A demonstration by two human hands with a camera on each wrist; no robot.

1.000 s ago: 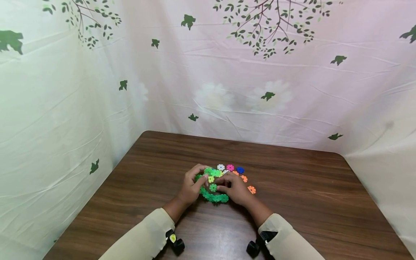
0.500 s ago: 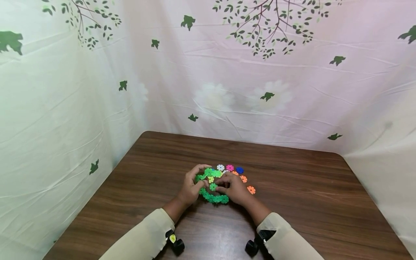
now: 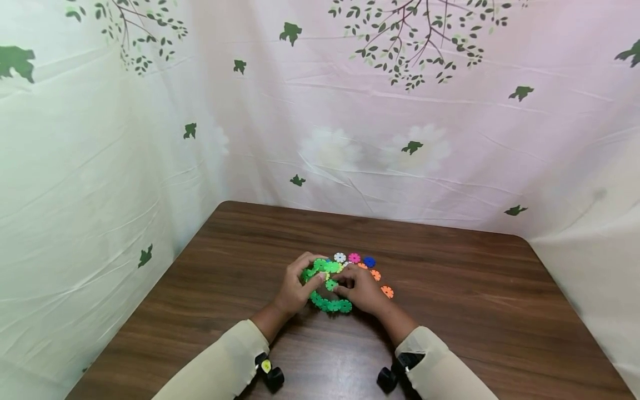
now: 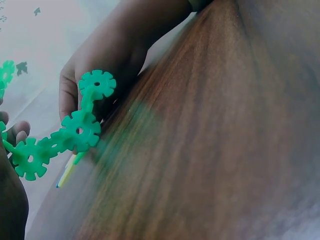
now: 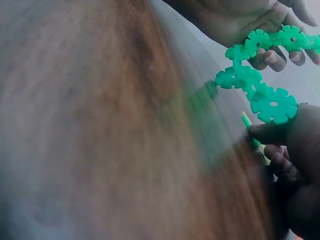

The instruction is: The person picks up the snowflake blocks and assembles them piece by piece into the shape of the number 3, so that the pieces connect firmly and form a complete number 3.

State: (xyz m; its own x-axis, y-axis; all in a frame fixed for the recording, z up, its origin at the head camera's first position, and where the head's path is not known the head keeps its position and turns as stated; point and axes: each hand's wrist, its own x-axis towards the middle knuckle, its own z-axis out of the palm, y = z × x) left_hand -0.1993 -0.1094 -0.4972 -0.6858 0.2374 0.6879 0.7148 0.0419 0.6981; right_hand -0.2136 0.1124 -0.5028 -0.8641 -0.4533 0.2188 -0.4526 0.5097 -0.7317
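A curved chain of green notched interlocking discs (image 3: 332, 306) hangs between the hands, also seen in the left wrist view as linked green discs (image 4: 80, 131). My left hand (image 3: 291, 286) grips the chain's left side, thumb toward its middle. With thumb and fingers, my right hand (image 3: 365, 290) pinches a green disc (image 3: 331, 285) inside the curve. A yellow disc (image 3: 327, 275) shows near the left thumb. In the right wrist view the right thumb (image 5: 272, 132) lies close to a green disc (image 5: 274, 105) and a thin yellow-green edge. The exact contact of the fingertips is partly hidden.
Loose discs lie behind and right of the hands on the brown wooden table (image 3: 475, 311): white (image 3: 340, 257), pink (image 3: 354, 258), blue (image 3: 369, 261) and orange ones (image 3: 387, 291). A patterned cloth (image 3: 350, 111) hangs around the table's back and sides.
The small green disc by the right fingers has shifted slightly up and right. The left thumb has moved a little inward, covering more of the yellow disc. Both arms stay nearly still.
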